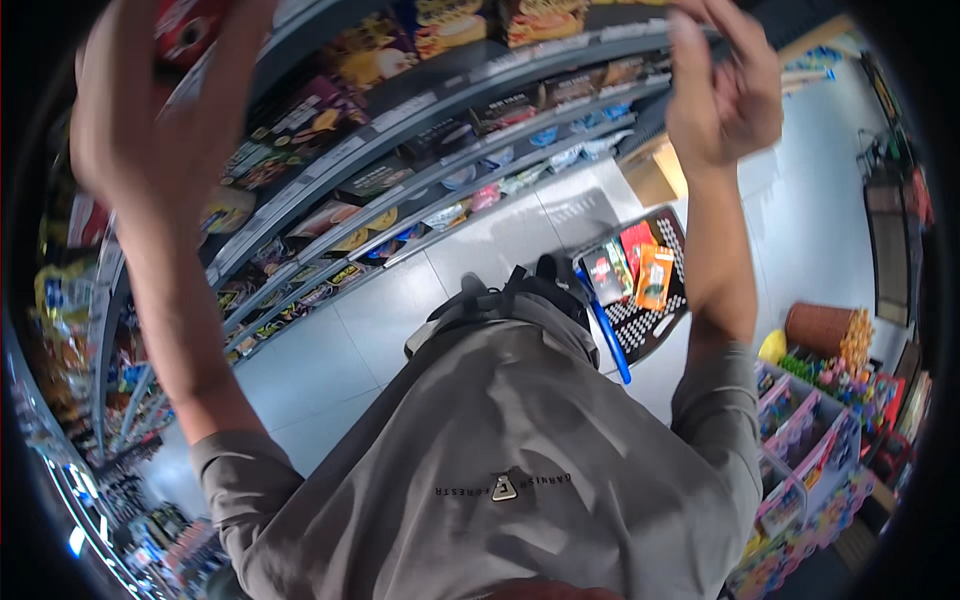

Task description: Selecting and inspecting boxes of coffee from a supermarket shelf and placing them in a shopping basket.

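Both my arms are raised in front of a shelf unit of packaged goods. My left hand is at the upper left, blurred, its thumb and fingers spread apart. A red package shows between them; I see no grip on it. My right hand is by the right end of the upper shelf, its fingers loosely bent and the thumb apart. Nothing shows in it, though its fingertips reach the picture's edge. Boxes with food pictures stand on the shelf between my hands.
On the floor near my feet sits a black basket with a blue handle, holding several packets, one an orange packet. A brown carton stands beyond it. To the right is a pastel display rack of small goods. Lower shelves hold packets.
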Available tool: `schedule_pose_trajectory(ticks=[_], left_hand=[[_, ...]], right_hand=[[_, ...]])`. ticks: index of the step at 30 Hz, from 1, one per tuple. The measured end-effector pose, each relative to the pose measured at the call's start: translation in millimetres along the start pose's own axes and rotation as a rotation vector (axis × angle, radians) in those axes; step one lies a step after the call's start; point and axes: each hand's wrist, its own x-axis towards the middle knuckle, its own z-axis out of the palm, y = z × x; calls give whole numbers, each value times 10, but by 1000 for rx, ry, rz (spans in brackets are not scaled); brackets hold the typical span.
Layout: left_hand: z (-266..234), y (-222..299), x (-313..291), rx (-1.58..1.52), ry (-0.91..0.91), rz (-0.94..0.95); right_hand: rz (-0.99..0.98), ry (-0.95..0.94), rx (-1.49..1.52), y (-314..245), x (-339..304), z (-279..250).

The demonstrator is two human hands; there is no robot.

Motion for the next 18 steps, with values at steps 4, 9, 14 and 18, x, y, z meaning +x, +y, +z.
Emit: schedule_pose_trajectory(ticks=[4,9,14,18], left_hand=[[263,-69,-1181,-552,-288,289],[1336,243,-3114,-604,-706,-640],[1333,179,-4960,-380,-1264,-749],[572,-142,-6475,-314,-1661,-1195]], right_hand=[[647,157,-275,548,-1353,-693],[1257,-470,-707,751,-4113,-1861],[1683,-949,-823,221,-5053,-2097],[1753,-1150,-848,216,-5337,-1948]])
